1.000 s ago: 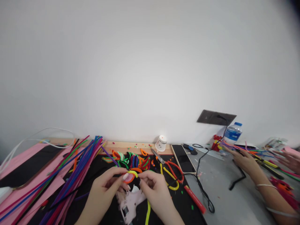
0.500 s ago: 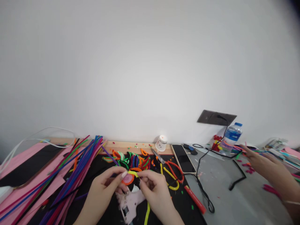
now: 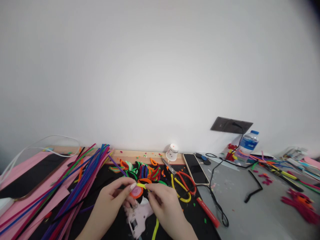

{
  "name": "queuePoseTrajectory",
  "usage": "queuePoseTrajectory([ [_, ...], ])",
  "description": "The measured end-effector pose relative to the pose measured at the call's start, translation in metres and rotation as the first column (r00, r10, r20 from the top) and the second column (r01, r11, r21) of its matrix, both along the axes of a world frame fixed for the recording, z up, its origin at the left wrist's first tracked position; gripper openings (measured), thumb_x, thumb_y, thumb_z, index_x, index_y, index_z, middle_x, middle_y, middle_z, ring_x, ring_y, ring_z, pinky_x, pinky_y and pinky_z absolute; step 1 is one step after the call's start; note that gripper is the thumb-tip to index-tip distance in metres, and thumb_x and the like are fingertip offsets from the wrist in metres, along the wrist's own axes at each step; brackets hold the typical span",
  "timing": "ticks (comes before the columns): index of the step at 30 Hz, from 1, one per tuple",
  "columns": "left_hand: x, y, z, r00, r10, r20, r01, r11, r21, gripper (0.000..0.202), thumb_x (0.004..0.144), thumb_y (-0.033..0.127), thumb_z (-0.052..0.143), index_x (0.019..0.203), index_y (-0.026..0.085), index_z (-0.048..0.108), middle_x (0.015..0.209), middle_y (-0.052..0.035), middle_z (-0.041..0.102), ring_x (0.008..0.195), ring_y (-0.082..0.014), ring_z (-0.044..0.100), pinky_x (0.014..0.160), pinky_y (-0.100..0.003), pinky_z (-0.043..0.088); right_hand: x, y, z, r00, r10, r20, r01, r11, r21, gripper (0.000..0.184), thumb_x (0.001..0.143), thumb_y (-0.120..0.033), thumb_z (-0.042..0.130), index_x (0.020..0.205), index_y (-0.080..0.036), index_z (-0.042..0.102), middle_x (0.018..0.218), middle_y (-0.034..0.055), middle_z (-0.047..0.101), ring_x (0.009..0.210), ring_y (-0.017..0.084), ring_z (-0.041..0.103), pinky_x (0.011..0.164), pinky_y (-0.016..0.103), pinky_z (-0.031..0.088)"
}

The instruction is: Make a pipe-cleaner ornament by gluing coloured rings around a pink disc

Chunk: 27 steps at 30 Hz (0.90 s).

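Note:
My left hand (image 3: 116,196) pinches a small round disc (image 3: 136,191), pink in the middle with an orange rim. A yellow pipe cleaner (image 3: 141,185) runs along the disc's top edge. My right hand (image 3: 163,205) grips this pipe cleaner between thumb and fingers, and its loose end hangs below the palm. Under both hands lies a pale pink glue gun (image 3: 138,216) on the black mat. Just beyond the fingers is a heap of bent, colourful pipe cleaner pieces (image 3: 147,171).
To the left, a bundle of long pipe cleaners (image 3: 75,190) lies beside pink sheets and a dark phone (image 3: 32,176). On the right are orange-and-yellow scissors (image 3: 185,183), a white phone (image 3: 195,169), a red stick (image 3: 208,212), black cable and a water bottle (image 3: 248,143). A paper cup (image 3: 172,152) stands at the wall.
My right hand has shifted slightly along the yellow pipe cleaner, at the disc's edge. Another person's hand at the right has left the view, uncovering a red-and-orange pipe cleaner figure.

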<state>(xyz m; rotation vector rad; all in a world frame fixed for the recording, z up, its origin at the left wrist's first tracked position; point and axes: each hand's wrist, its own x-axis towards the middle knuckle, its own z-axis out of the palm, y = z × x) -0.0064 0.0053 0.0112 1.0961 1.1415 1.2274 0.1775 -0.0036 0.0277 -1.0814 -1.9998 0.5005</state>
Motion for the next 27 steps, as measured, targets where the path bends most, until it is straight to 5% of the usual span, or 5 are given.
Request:
queuePoseTrajectory([
  [17,0.002,0.003,0.007,0.993,-0.097,-0.068,0.097,0.995,-0.015,0.022,0.069,0.039,0.070,0.074,0.018,0.066,0.047,0.0029,0.067,0.041,-0.0171,0.065,0.039,-0.023,0.050,0.010,0.002,0.011,0.988,0.119,0.096,-0.109,0.989,-0.101,0.029,0.085,-0.007,0.050,0.099,-0.021,0.071,0.080,0.0038,0.071,0.068,0.016,0.064,0.065,0.022,0.046],
  [22,0.001,0.003,0.004,0.996,-0.091,-0.019,0.091,0.996,-0.016,0.023,0.071,0.039,0.069,0.078,0.018,0.064,0.048,0.0020,0.069,0.041,-0.0168,0.065,0.040,-0.023,0.050,0.008,0.003,0.011,0.997,0.033,0.075,-0.025,0.994,-0.108,0.023,0.082,-0.011,0.052,0.096,-0.019,0.069,0.062,-0.0007,0.061,0.054,0.014,0.054,0.055,0.022,0.042],
  [27,-0.001,0.002,-0.003,0.998,-0.059,-0.014,0.059,0.998,0.018,0.022,0.074,0.038,0.067,0.082,0.018,0.062,0.047,0.0002,0.070,0.042,-0.0179,0.066,0.044,-0.024,0.051,0.006,0.003,0.005,0.999,-0.030,-0.029,0.028,0.997,-0.067,0.024,0.080,-0.009,0.049,0.093,-0.018,0.067,0.075,0.0037,0.065,0.062,0.015,0.057,0.060,0.024,0.044],
])
